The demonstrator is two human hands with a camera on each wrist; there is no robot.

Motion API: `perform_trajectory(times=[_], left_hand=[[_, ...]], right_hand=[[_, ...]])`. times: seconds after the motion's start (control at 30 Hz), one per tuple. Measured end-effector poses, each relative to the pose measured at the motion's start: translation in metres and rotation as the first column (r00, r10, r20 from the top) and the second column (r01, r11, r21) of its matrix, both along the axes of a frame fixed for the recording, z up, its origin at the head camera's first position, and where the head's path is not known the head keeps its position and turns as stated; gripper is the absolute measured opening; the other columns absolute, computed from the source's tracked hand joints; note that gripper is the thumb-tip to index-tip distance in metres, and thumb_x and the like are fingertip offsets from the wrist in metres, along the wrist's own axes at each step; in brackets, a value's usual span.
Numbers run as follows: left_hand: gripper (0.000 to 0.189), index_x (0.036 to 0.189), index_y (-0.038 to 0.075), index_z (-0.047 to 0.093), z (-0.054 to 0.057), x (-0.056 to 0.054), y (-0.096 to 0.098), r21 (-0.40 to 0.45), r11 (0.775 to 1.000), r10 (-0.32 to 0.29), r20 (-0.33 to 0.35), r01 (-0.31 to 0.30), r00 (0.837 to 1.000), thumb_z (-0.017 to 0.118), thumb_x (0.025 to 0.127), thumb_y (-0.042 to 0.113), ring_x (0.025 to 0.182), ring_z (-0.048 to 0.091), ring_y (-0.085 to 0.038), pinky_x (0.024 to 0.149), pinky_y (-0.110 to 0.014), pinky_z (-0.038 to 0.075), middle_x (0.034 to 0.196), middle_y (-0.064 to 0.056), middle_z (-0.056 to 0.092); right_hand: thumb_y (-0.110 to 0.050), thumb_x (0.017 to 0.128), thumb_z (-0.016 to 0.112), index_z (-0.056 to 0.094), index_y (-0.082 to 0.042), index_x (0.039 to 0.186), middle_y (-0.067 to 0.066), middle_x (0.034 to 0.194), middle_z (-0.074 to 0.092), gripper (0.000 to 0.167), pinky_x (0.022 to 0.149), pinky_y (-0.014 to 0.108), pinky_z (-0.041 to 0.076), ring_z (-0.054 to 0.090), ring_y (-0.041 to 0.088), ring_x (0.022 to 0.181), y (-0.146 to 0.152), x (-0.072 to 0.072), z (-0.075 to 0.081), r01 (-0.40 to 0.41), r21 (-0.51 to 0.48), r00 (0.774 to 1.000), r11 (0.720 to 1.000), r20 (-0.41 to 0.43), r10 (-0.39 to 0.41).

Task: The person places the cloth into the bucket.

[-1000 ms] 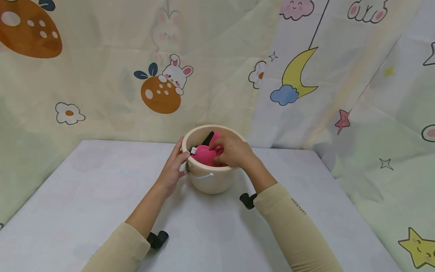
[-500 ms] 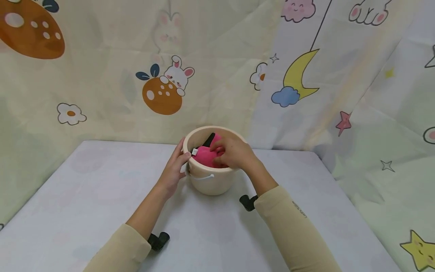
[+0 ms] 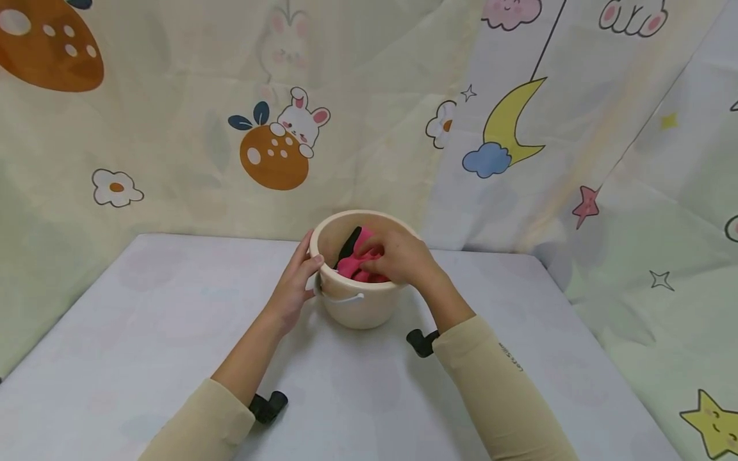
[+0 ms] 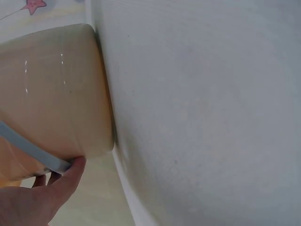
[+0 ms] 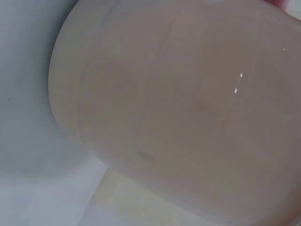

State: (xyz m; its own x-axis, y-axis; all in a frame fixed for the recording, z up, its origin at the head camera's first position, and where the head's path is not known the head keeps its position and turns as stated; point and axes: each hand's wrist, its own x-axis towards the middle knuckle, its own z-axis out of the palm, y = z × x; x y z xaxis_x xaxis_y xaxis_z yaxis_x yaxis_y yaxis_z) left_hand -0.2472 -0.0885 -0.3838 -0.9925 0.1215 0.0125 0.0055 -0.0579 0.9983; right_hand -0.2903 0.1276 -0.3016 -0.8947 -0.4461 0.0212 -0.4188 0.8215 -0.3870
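Note:
A cream bucket (image 3: 359, 314) stands upright on the table, its grey-white handle (image 3: 344, 299) hanging down the near side. My left hand (image 3: 292, 285) holds the bucket's left side, thumb at the rim. In the left wrist view, fingers of that hand (image 4: 40, 202) touch the wall beside the handle's end. Over the right rim reaches my right hand (image 3: 400, 259), its bent fingers gripping a bright pink thing (image 3: 349, 267) inside. A black strip (image 3: 348, 245) lies against the pink. The bucket wall hides the lower part of both, and their kind is unclear.
The white-covered table (image 3: 202, 320) extends around the bucket. Behind it hangs a patterned cloth (image 3: 369, 128) with rabbits, a moon and stars. Black wrist devices (image 3: 269, 407) sit at both cuffs.
The pink thing has turned or shifted in the bucket under my right hand; its rounded left part and white tag are mostly out of sight. My left hand stays on the bucket.

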Motion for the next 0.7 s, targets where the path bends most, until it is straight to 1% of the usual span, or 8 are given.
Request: perform_trajectory(times=[0.07, 0.17, 0.27, 0.4, 0.5, 0.57, 0.63, 0.7], left_hand=[[0.066, 0.164, 0.042, 0.017, 0.001, 0.0, -0.001, 0.002, 1.0, -0.015, -0.002, 0.015, 1.0, 0.044, 0.103, 0.041, 0.155, 0.019, -0.034, 0.114, -0.072, 0.029, 0.169, -0.007, 0.02], [0.067, 0.164, 0.042, 0.017, 0.003, -0.001, -0.005, 0.004, 0.999, -0.04, -0.002, 0.04, 0.999, 0.045, 0.103, 0.042, 0.154, 0.02, -0.033, 0.114, -0.07, 0.03, 0.169, -0.006, 0.021], [0.068, 0.165, 0.039, 0.016, 0.005, -0.003, -0.009, 0.003, 0.998, -0.058, 0.001, 0.058, 0.998, 0.046, 0.104, 0.042, 0.153, 0.023, -0.033, 0.114, -0.068, 0.032, 0.168, -0.009, 0.023], [0.07, 0.166, 0.032, 0.015, 0.008, -0.003, -0.013, -0.023, 0.998, -0.065, 0.006, 0.065, 0.998, 0.047, 0.104, 0.04, 0.151, 0.029, -0.036, 0.113, -0.068, 0.034, 0.164, -0.015, 0.028], [0.071, 0.166, 0.029, 0.013, 0.011, -0.004, -0.017, -0.066, 0.995, -0.069, -0.001, 0.069, 0.998, 0.047, 0.105, 0.04, 0.149, 0.032, -0.038, 0.113, -0.068, 0.034, 0.163, -0.018, 0.03], [0.071, 0.166, 0.027, 0.013, 0.013, -0.005, -0.02, -0.112, 0.991, -0.073, -0.007, 0.072, 0.997, 0.048, 0.105, 0.04, 0.15, 0.033, -0.038, 0.113, -0.067, 0.035, 0.163, -0.018, 0.031], [0.073, 0.166, 0.026, 0.012, 0.015, -0.007, -0.024, -0.182, 0.98, -0.079, -0.016, 0.075, 0.997, 0.049, 0.106, 0.041, 0.15, 0.034, -0.038, 0.114, -0.066, 0.035, 0.164, -0.017, 0.031], [0.075, 0.166, 0.025, 0.011, 0.017, -0.008, -0.028, -0.264, 0.962, -0.085, -0.035, 0.073, 0.996, 0.051, 0.106, 0.042, 0.15, 0.034, -0.039, 0.115, -0.065, 0.034, 0.164, -0.017, 0.031]], right_hand=[[-0.031, 0.093, 0.074, 0.078, -0.023, 0.118, -0.004, 0.11, 0.074, 0.027, 0.095, 0.043, 0.051, 0.063, 0.019, 0.106, 0.002, 0.001, -0.001, 0.002, -0.032, 1.0, 1.0, -0.012, -0.002], [-0.029, 0.094, 0.073, 0.077, -0.019, 0.113, -0.004, 0.108, 0.075, 0.022, 0.093, 0.041, 0.053, 0.066, 0.018, 0.101, 0.004, 0.001, -0.002, 0.003, -0.137, 0.999, 0.991, -0.043, -0.009], [-0.024, 0.094, 0.072, 0.075, -0.012, 0.11, 0.001, 0.107, 0.076, 0.02, 0.087, 0.039, 0.057, 0.07, 0.021, 0.093, 0.006, 0.002, -0.005, -0.034, -0.276, 0.996, 0.961, -0.092, 0.009], [-0.017, 0.095, 0.068, 0.076, -0.006, 0.114, 0.007, 0.109, 0.076, 0.023, 0.086, 0.041, 0.06, 0.071, 0.024, 0.094, 0.009, 0.004, -0.007, -0.092, -0.381, 0.986, 0.92, -0.167, 0.029], [-0.014, 0.095, 0.066, 0.077, -0.005, 0.113, 0.008, 0.108, 0.075, 0.024, 0.089, 0.044, 0.059, 0.069, 0.026, 0.1, 0.009, 0.002, -0.008, -0.13, -0.408, 0.97, 0.903, -0.243, 0.03], [-0.012, 0.094, 0.064, 0.077, -0.005, 0.112, 0.008, 0.108, 0.075, 0.024, 0.087, 0.045, 0.057, 0.067, 0.028, 0.099, 0.01, 0.002, -0.007, -0.153, -0.402, 0.955, 0.903, -0.296, 0.03], [-0.012, 0.093, 0.064, 0.077, -0.007, 0.113, 0.008, 0.108, 0.073, 0.025, 0.088, 0.046, 0.054, 0.064, 0.03, 0.1, 0.011, 0.002, -0.007, -0.167, -0.369, 0.939, 0.914, -0.343, 0.033], [-0.014, 0.093, 0.064, 0.077, -0.009, 0.116, 0.009, 0.11, 0.072, 0.026, 0.089, 0.046, 0.051, 0.062, 0.031, 0.103, 0.012, 0.003, -0.007, -0.17, -0.325, 0.927, 0.93, -0.372, 0.04]])
